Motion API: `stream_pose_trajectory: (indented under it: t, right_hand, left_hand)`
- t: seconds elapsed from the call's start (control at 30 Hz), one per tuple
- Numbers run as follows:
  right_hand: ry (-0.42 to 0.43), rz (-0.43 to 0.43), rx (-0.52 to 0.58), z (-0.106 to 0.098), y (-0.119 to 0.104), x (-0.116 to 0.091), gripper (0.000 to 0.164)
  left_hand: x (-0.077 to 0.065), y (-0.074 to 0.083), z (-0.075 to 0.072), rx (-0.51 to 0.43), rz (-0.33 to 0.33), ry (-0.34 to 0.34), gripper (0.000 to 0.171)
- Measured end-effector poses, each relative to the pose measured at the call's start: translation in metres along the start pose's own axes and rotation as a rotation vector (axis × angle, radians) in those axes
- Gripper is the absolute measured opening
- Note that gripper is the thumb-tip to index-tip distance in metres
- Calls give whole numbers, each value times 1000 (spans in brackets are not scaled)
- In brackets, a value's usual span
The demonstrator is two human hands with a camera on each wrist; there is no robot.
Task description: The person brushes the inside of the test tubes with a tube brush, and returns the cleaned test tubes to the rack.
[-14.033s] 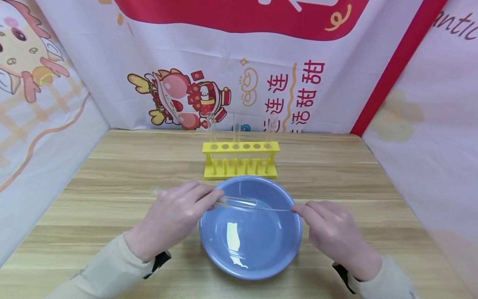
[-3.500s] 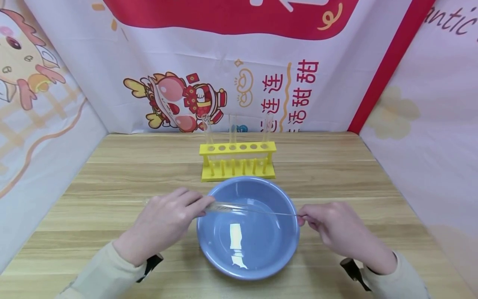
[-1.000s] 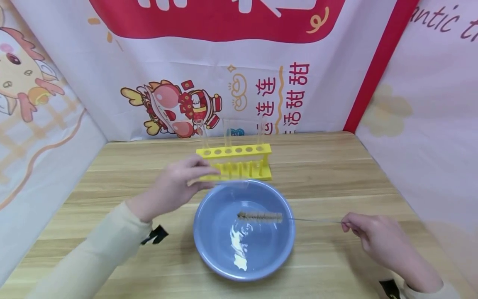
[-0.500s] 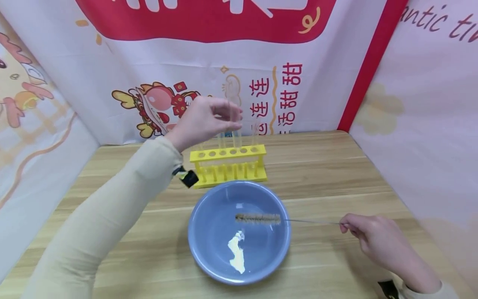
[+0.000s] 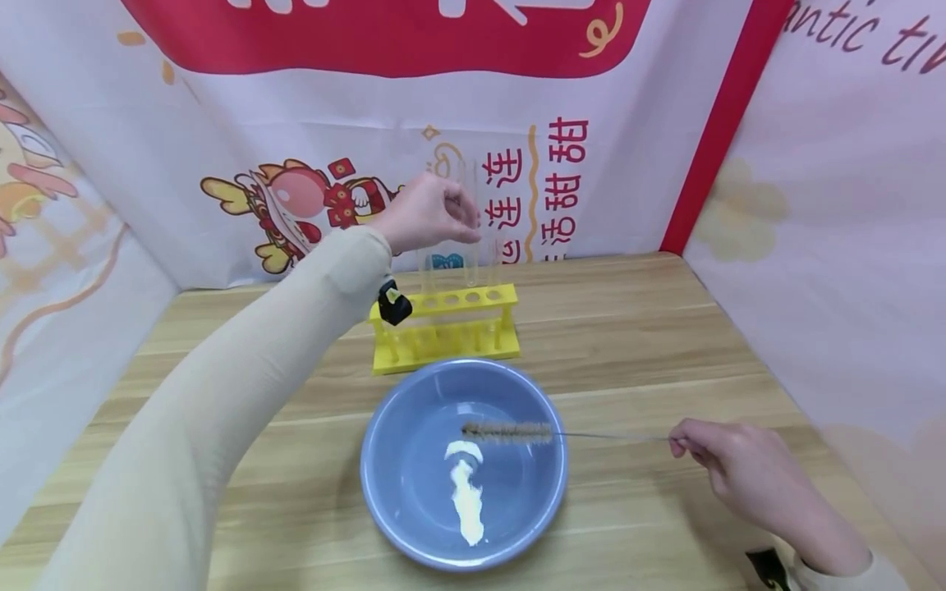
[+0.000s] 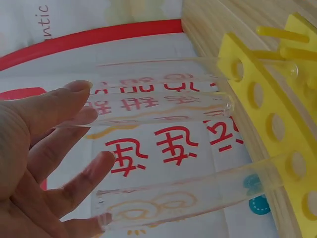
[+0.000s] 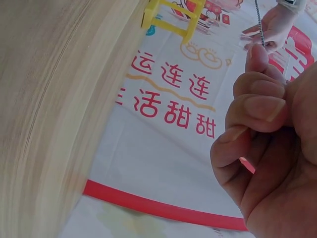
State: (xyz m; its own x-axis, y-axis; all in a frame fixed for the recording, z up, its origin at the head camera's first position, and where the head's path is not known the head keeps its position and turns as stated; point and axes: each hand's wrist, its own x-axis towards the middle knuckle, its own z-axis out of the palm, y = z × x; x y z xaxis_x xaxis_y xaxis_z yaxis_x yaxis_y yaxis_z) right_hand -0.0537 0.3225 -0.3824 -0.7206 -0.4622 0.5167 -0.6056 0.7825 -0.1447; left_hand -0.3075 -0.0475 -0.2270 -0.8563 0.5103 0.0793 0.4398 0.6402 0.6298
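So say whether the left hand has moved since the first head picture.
Yes: in the head view, the left hand has gone from the left rim of the blue basin, up and rightward, to above the yellow test tube rack.

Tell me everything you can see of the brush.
The brush has a tan, fuzzy bristle head, darker at its tip, on a thin, twisted wire that looks metallic. It points left, looks roughly level, its head above the blue basin. The right hand pinches the wire's other end. Whether the wire touches the basin is unclear.
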Motion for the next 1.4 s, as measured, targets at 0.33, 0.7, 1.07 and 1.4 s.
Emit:
stream_pose_trajectory:
  t: [0.33, 0.7, 1.07, 1.4]
  right_hand:
    - [0, -11, 4, -1, 0, 2, 42]
    - [-11, 2, -2, -1, 0, 3, 43]
    - [-28, -2, -2, -1, 2, 2, 44]
    - [-23, -23, -3, 2, 1, 1, 40]
  left_hand:
    - [7, 0, 2, 30, -91, -53, 17]
    - [8, 1, 8, 21, -98, -58, 18]
    - [10, 1, 14, 128, -127, -190, 9]
    - [19, 4, 14, 212, -219, -271, 13]
